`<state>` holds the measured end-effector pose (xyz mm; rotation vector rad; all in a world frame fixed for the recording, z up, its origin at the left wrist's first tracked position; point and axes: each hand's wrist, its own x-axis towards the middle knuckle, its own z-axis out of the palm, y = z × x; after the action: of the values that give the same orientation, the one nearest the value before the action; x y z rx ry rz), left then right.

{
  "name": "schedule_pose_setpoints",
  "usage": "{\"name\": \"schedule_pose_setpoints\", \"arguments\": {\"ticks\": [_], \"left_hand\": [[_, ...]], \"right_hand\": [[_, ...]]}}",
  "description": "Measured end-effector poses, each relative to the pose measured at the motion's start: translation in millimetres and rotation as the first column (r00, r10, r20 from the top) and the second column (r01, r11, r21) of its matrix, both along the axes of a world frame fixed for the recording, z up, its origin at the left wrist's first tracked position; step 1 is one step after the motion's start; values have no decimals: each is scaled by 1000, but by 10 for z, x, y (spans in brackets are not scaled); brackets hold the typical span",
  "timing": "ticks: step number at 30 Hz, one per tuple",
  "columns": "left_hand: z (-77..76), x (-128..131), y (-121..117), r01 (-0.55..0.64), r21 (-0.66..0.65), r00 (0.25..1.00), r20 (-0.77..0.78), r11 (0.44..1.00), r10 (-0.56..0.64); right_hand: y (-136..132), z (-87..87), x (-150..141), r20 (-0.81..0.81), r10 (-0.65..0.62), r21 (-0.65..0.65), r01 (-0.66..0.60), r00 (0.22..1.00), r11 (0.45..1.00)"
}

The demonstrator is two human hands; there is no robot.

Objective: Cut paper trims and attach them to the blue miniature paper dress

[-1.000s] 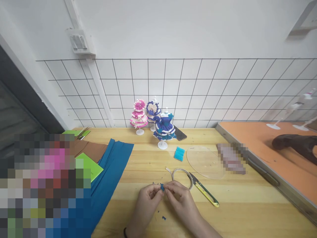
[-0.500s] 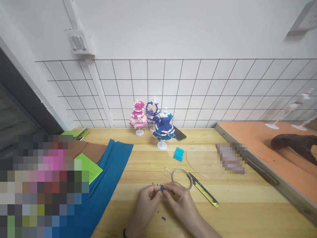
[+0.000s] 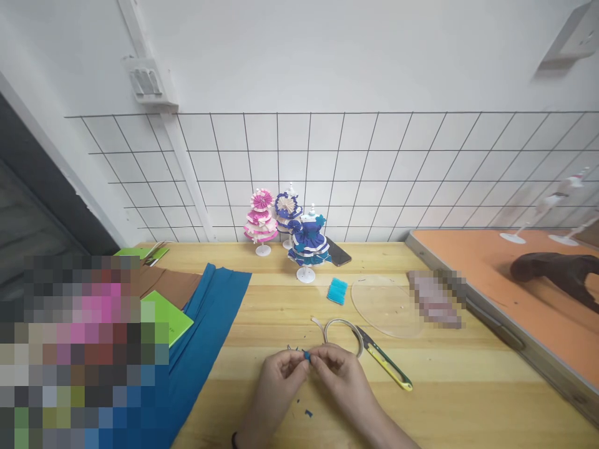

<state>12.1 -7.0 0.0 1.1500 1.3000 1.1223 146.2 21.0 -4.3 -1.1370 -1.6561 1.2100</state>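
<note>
Between the fingertips of both hands is a small piece of blue crepe-like material (image 3: 306,355), mostly covered by the fingers. My left hand (image 3: 281,379) pinches it from the left, thumb against forefinger. My right hand (image 3: 339,374) pinches its other side, and the two thumbs nearly meet. Tiny dark blue scraps (image 3: 309,413) lie on the wood below the hands, with a few more just beyond the left fingers. A roll of pale tape or ring (image 3: 343,320) sits just past the right hand. Beside it lie yellow-and-green handled scissors or snips (image 3: 390,368).
Three miniature dress forms in ruffled paper dresses, one pink (image 3: 261,218) and two blue (image 3: 309,240), stand at the back by a phone (image 3: 340,252). A turquoise bundle (image 3: 337,291) and a clear disc (image 3: 384,305) lie mid-table. Blue sheet material (image 3: 206,337) covers the left. An orange-topped surface (image 3: 472,255) borders the right.
Both hands keep their pinch on the small blue piece, which has turned slightly between the fingertips. The view has shifted very slightly; nothing else has moved.
</note>
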Motion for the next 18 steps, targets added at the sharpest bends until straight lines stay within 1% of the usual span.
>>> {"name": "schedule_pose_setpoints", "arguments": {"ticks": [3, 5, 7, 8, 11, 13, 15, 18], "left_hand": [[-13, 1, 13, -12, -1, 1000, -4, 1000, 12], [-22, 1, 21, -18, -2, 1000, -10, 1000, 18], [-29, 0, 25, -21, -5, 1000, -17, 1000, 21], [-31, -1, 26, -24, -6, 999, -21, 1000, 24], [-35, -8, 31, -47, -9, 999, -29, 999, 46], [-41, -18, 39, -66, -15, 998, -26, 998, 65], [-50, -32, 50, -77, -30, 997, -15, 997, 76], [-54, -53, 66, -78, -61, 997, 14, 995, 79]], "right_hand": [[-4, 15, -7, -3, 5, 7, -5, 1000, 1000], [-11, 31, -14, -21, -2, -12, 2, 1000, 1000], [-15, 48, -20, -79, -15, -82, 8, 997, 997], [-13, 55, -21, -134, -24, -141, 5, 991, 990], [17, 62, -14, -307, -76, -313, -25, 949, 950], [52, 52, 0, -361, -123, -373, -23, 924, 927], [85, 36, 15, -381, -156, -411, -16, 911, 911], [102, 29, 31, -434, -196, -489, -47, 879, 871]]}}
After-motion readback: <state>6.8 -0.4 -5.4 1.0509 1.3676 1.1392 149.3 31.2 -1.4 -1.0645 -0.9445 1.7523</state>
